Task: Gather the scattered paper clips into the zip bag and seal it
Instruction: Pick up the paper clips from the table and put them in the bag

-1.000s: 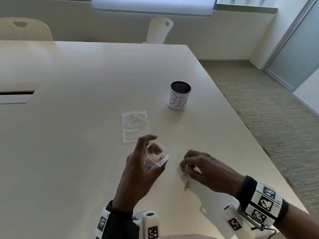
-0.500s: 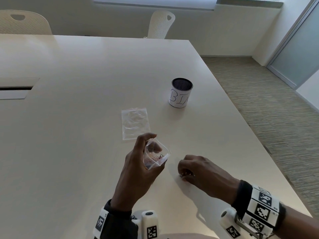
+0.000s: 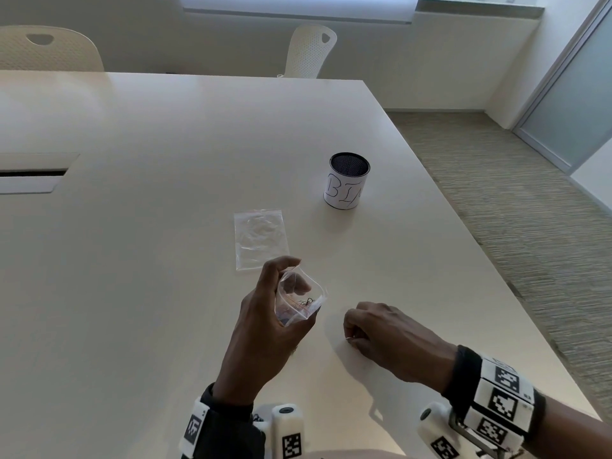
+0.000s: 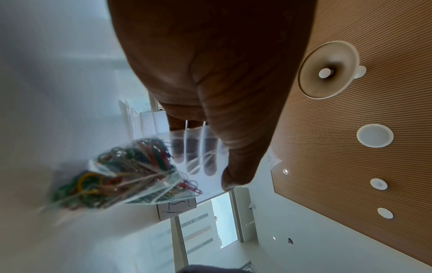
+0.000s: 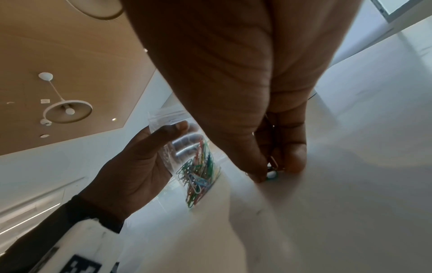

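My left hand holds a small clear zip bag upright just above the table, thumb on one side and fingers behind, with its mouth gaping. The left wrist view shows several coloured paper clips piled in the bag's bottom. To its right, my right hand rests on the table with curled fingers. In the right wrist view its thumb and fingers pinch paper clips against the tabletop, one of them green. The hand hides the rest of them.
A second, flat, empty zip bag lies on the table beyond my left hand. A mesh cup labelled BIN stands further back right. The table's right edge runs close by my right wrist. Chairs stand at the far side.
My right hand has slid nearer and closed over the spot where a green clip lay; that clip no longer shows in the head view. The left hand and bag have stayed about where they were.
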Available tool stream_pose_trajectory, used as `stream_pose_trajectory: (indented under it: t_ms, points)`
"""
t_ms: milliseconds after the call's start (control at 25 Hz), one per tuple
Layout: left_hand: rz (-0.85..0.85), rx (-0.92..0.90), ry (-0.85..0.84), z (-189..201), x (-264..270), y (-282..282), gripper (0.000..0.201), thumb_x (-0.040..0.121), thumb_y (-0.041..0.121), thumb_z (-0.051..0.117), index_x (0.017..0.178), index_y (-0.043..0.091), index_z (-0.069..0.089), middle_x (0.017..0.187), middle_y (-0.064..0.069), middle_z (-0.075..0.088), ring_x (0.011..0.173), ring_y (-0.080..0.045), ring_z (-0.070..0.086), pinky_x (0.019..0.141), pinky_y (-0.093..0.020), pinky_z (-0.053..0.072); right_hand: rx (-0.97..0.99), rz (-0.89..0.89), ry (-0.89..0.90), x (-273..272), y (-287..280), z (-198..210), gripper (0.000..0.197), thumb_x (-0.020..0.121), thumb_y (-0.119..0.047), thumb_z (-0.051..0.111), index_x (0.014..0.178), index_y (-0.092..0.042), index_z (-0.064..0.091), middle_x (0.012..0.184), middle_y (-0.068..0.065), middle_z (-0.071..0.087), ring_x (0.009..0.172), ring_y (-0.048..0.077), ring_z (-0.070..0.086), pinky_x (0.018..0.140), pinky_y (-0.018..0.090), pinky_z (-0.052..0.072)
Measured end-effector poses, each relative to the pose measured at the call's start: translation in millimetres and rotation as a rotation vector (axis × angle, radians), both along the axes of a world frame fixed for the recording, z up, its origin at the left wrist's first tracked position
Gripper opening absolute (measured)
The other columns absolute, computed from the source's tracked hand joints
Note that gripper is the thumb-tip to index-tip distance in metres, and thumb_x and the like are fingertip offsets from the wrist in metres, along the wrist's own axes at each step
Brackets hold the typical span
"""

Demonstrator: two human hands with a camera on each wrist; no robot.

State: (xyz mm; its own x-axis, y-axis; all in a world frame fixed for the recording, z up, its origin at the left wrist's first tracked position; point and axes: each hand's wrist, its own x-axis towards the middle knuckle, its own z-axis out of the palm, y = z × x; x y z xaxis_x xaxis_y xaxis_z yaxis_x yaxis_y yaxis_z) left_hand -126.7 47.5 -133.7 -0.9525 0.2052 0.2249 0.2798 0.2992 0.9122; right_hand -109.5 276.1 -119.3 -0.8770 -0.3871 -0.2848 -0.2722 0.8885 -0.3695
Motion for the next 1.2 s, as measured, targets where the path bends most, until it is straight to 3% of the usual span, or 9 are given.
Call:
stream_pose_trajectory:
  t_ms: [120, 280, 400, 480, 640, 880, 1000, 1080, 1200]
  points:
    - [0.006, 0.003, -0.011, 1, 0, 1, 0.062, 0.085, 0.014, 0.084, 0.133, 0.032, 0.049, 0.103, 0.011, 0.07, 0.092, -0.012, 0.07, 0.071, -0.03, 0.062, -0.021, -0.04, 0.017, -8, 5, 4, 0.005, 0.099, -0.017, 0.061, 0.097, -0.02, 0.065, 0.099, -0.002, 0.06, 0.089, 0.019, 0.061, 0.073, 0.025, 0.047]
    - [-0.004, 0.004, -0.02, 3, 1, 1, 0.062, 0.085, 0.014, 0.083, 0.133, 0.033, 0.049, 0.102, 0.012, 0.069, 0.093, -0.011, 0.07, 0.07, -0.03, 0.062, -0.07, -0.062, -0.009, -23, 14, 7, 0.009, 0.092, -0.015, 0.071, 0.086, -0.02, 0.067, 0.082, -0.006, 0.066, 0.074, 0.014, 0.064, 0.064, 0.021, 0.048]
    - [-0.001, 0.001, -0.003, 4, 2, 1, 0.061, 0.084, 0.013, 0.083, 0.132, 0.032, 0.049, 0.101, 0.013, 0.069, 0.097, -0.011, 0.069, 0.073, -0.023, 0.061, -0.313, -0.23, 0.018, -33, 23, 20, 0.013, 0.088, -0.011, 0.077, 0.084, -0.022, 0.072, 0.072, -0.007, 0.069, 0.064, 0.008, 0.061, 0.066, 0.029, 0.056]
    - [0.008, -0.01, 0.008, 4, 2, 2, 0.061, 0.084, 0.013, 0.083, 0.131, 0.032, 0.05, 0.101, 0.013, 0.07, 0.096, -0.012, 0.07, 0.074, -0.022, 0.06, -0.555, -0.313, 0.044, -35, 20, 38, 0.01, 0.09, -0.007, 0.077, 0.089, -0.016, 0.076, 0.071, 0.003, 0.071, 0.063, 0.009, 0.061, 0.068, 0.03, 0.057]
    - [0.004, -0.043, 0.023, 4, 1, 3, 0.062, 0.084, 0.016, 0.084, 0.13, 0.036, 0.048, 0.103, 0.015, 0.07, 0.096, -0.01, 0.07, 0.075, -0.02, 0.06, -0.862, -0.252, 0.086, -28, -12, 74, 0.004, 0.091, -0.004, 0.078, 0.093, -0.006, 0.076, 0.079, 0.01, 0.076, 0.07, 0.015, 0.069, 0.074, 0.03, 0.062]
    - [0.023, -0.059, 0.012, 11, 3, 3, 0.059, 0.084, 0.018, 0.083, 0.126, 0.039, 0.048, 0.101, 0.013, 0.072, 0.088, -0.007, 0.072, 0.069, -0.019, 0.059, -0.672, -0.078, 0.237, -29, -43, 74, 0.012, 0.086, -0.004, 0.082, 0.089, -0.011, 0.073, 0.078, -0.004, 0.077, 0.071, 0.005, 0.073, 0.072, 0.021, 0.06]
    - [0.04, -0.069, 0.019, 12, 3, 3, 0.057, 0.084, 0.02, 0.083, 0.125, 0.039, 0.049, 0.1, 0.015, 0.071, 0.087, -0.006, 0.072, 0.069, -0.012, 0.055, -0.655, -0.064, 0.293, -28, -44, 74, 0.007, 0.09, -0.006, 0.079, 0.092, -0.011, 0.075, 0.082, -0.005, 0.078, 0.076, 0.005, 0.075, 0.076, 0.026, 0.062]
    - [0.039, -0.07, 0.02, 11, 3, 3, 0.059, 0.084, 0.018, 0.083, 0.128, 0.035, 0.049, 0.101, 0.015, 0.071, 0.089, -0.006, 0.072, 0.072, -0.015, 0.056, -0.6, -0.062, 0.342, -23, -41, 79, 0.002, 0.092, -0.019, 0.078, 0.092, -0.017, 0.077, 0.083, -0.009, 0.073, 0.075, 0.009, 0.071, 0.071, 0.029, 0.06]
    - [0.026, -0.075, 0.042, 12, 2, 5, 0.064, 0.083, 0.015, 0.085, 0.134, 0.031, 0.047, 0.102, 0.012, 0.072, 0.089, -0.009, 0.073, 0.072, -0.017, 0.059, -0.435, 0.007, 0.27, -9, -41, 84, 0.021, 0.088, -0.048, 0.076, 0.097, -0.029, 0.076, 0.08, -0.018, 0.057, 0.07, 0.005, 0.06, 0.061, 0.017, 0.047]
